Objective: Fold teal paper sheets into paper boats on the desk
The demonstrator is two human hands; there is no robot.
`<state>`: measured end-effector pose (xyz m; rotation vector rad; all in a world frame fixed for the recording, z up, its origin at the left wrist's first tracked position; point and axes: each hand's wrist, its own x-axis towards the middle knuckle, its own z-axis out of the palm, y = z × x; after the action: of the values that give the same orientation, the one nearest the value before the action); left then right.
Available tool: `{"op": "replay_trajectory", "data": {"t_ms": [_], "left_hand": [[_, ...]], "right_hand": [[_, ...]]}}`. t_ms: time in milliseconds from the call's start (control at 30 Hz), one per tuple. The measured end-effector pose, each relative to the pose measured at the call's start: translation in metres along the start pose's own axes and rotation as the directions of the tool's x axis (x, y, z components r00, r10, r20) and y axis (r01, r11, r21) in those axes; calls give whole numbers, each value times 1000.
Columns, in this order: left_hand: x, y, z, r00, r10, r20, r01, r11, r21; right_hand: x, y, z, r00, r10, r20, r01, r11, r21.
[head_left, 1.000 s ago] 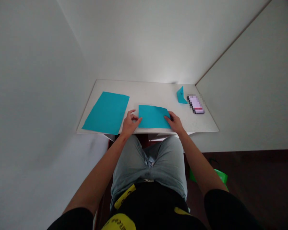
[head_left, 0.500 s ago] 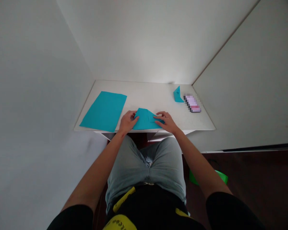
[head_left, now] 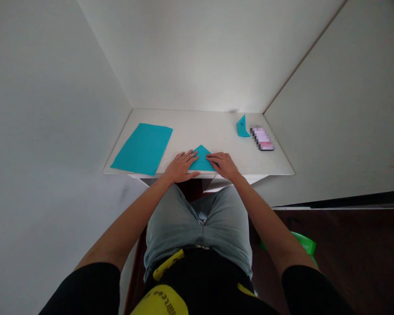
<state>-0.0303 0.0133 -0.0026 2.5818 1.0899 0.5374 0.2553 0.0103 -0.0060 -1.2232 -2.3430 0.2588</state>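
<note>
A folded blue sheet of paper (head_left: pixel 202 162), shaped like a triangle with its point away from me, lies at the table's front edge. My left hand (head_left: pixel 180 167) rests flat over its left side, fingers stretched out and thumb apart along the near edge. On the other side, my right hand (head_left: pixel 223 165) has bent fingers drawn together on the paper's right flap, covering that corner. A vertical seam shows down the middle of the fold.
A large flat blue sheet (head_left: pixel 144 148) lies at the left of the white table (head_left: pixel 197 124). A small folded blue paper piece (head_left: pixel 242 127) stands at the back right, beside a phone (head_left: pixel 262 138). Walls enclose the table's sides and back. A green object (head_left: pixel 304 243) is on the floor.
The folded paper has gone from a wider shape with a slanted right flap to a peaked triangle. My left hand has moved right and flattened onto it; my right fingers have drawn together.
</note>
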Motion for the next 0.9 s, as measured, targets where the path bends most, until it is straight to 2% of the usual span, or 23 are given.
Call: {"op": "replay_trajectory", "data": {"t_ms": [167,467,567,733,900], "left_hand": [[-3,1,1,999,-40,33,40,999,-8],[-4,-7,0,993,-115,-23,106,965,-239],[-1,-6,-4,989,-149,7,146,954,-260],[10,-6,-16,984,-144,107,163,965,-207],[24,2,-23,965,-250,82,255,965,-60]], "right_hand": [[-10,-3,-1,999,-17,29,17,1000,13],[-14,-7,-8,997,-28,76,21,996,92],[-8,-10,-16,991,-14,135,4,997,76],[2,-9,-26,975,0,221,-12,999,52],[10,-9,-25,974,132,186,-138,990,16]]}}
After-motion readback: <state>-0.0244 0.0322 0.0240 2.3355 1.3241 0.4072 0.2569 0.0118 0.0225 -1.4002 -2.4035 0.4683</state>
